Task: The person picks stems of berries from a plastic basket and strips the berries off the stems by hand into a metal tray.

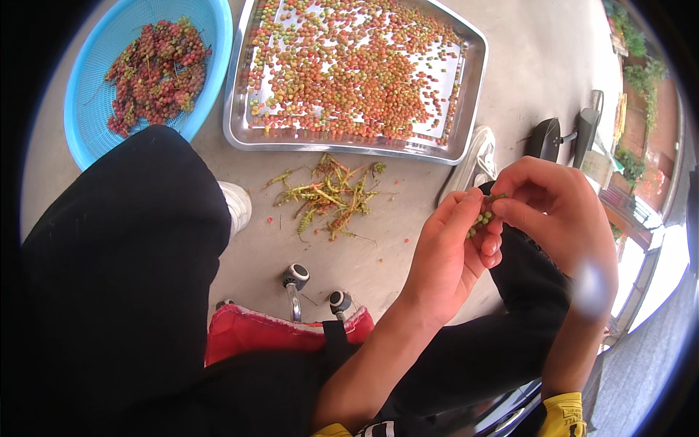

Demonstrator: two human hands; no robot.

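My left hand [445,246] grips a small cluster of green berries [484,217] above my right knee. The thumb and forefinger of my right hand [551,210] pinch the cluster's upper end, and the fingers partly cover it. Ahead on the floor, a rectangular stainless steel tray [349,146] holds many loose red, orange and green berries [355,71]. To its left is a round blue plastic basket [87,93] with a heap of reddish berry clusters [158,74]. Between my feet lies a pile of bare green-yellow stems [333,196], with a few berries scattered around it.
Below me, a red seat cushion [262,333] shows above metal legs with casters [295,276]. My white shoes [237,205] flank the stem pile, the right one [474,155] close to the tray's corner. Black wheeled-base parts [546,139] stand at the right.
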